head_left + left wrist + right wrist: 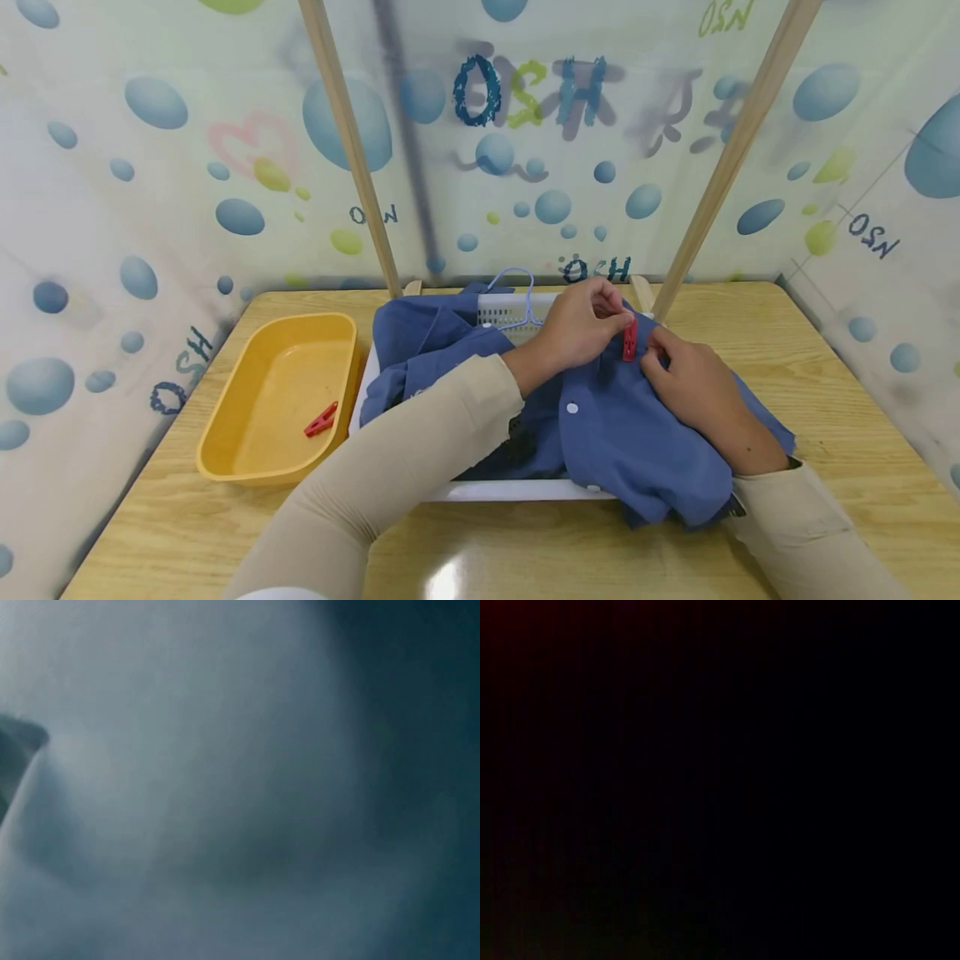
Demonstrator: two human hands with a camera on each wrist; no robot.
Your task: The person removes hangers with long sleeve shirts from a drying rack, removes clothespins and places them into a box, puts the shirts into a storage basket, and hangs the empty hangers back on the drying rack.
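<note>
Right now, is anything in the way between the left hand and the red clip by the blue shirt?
Nothing visible: the left hand already pinches the upper end of the red clip against the blue shirt. The right hand grips the cloth beside the clip, not between them.

Our left arm [397, 454] stretched rightward, our left hand [579, 327] pinching between thumb and fingers, our right hand [699, 393] just beside it, fingers curled.

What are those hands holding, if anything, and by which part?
The left fingers pinch the red clip by its upper end; the right fingers grip the blue shirt by the cloth just beside the clip.
</note>
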